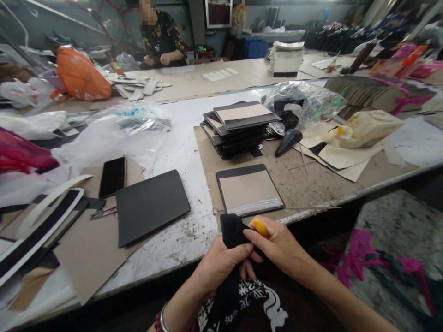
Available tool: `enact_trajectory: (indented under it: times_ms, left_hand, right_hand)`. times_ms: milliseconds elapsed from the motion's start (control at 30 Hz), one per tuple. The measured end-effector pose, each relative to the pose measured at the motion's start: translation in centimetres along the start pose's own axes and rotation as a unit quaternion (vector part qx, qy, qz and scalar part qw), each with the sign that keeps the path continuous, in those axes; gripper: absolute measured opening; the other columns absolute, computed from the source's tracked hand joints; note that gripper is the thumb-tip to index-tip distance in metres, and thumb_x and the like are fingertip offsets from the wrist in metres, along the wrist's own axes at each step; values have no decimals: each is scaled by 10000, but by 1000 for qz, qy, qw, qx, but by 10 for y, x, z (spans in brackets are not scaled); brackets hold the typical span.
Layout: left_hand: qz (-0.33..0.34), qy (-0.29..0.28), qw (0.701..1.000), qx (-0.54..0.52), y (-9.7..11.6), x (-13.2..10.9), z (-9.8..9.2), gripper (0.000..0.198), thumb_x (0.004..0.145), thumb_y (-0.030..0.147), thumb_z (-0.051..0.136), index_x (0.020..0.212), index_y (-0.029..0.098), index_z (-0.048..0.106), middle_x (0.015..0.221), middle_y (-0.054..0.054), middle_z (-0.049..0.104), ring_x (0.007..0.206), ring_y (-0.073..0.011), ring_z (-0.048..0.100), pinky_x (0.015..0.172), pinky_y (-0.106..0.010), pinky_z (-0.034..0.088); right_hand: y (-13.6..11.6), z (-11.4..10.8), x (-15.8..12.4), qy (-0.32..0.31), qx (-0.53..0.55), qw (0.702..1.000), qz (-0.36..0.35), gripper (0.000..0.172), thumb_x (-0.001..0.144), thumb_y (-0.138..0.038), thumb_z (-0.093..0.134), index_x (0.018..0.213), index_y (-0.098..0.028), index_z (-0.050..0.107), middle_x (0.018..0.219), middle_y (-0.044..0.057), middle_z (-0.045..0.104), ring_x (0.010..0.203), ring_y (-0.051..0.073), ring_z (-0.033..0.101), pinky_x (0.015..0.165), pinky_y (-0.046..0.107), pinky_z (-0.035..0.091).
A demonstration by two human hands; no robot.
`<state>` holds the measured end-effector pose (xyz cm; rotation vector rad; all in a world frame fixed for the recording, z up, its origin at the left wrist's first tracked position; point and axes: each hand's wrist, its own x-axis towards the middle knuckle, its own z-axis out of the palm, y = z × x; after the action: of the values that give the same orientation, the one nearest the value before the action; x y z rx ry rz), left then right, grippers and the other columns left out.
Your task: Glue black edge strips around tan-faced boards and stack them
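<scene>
Close to my body, at the table's front edge, my left hand (221,265) is closed on a folded black strip of material (231,229). My right hand (277,242) pinches the same strip with its thumb and fingers. A tool with a yellow handle (261,228) is tucked in that hand; its working end is hidden. Just beyond the strip lies a black-edged panel with a beige face (247,186), with whitish streaks along its near edge. Behind it rises a stack of similar panels (238,127). A plain dark panel (152,207) rests to the left.
Left are a phone (112,177), scissors (105,212) and curved black-and-white strips (41,235). A dark cone-shaped object (289,140), thin sticks (303,159) and a yellowish bottle (367,129) lie right. A person (162,37) works across the far table (190,87).
</scene>
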<state>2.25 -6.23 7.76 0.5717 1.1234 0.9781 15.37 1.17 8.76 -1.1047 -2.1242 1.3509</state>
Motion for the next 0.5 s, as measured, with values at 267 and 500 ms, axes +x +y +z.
enact_trajectory:
  times_ms: [267,500]
  left_hand:
    - [-65,93,993,43,-22,-21,-30,425,677,513,665,665,88,669,555,-77,637,466,-107,535,484,-205,416]
    - [-24,142,985,92,-20,-17,-38,384,657,501,677,612,124,620,498,-48,611,444,-118,505,466,-226,393]
  right_hand:
    - [30,-23,-19,148,-17,987,67,285,794,-467,541,705,-197,567,553,-40,465,508,110,435,487,219,396]
    - [51,-26,-28,172,-5,980,96,360,771,-517,534,616,-192,557,565,-1,535,541,146,507,551,259,444]
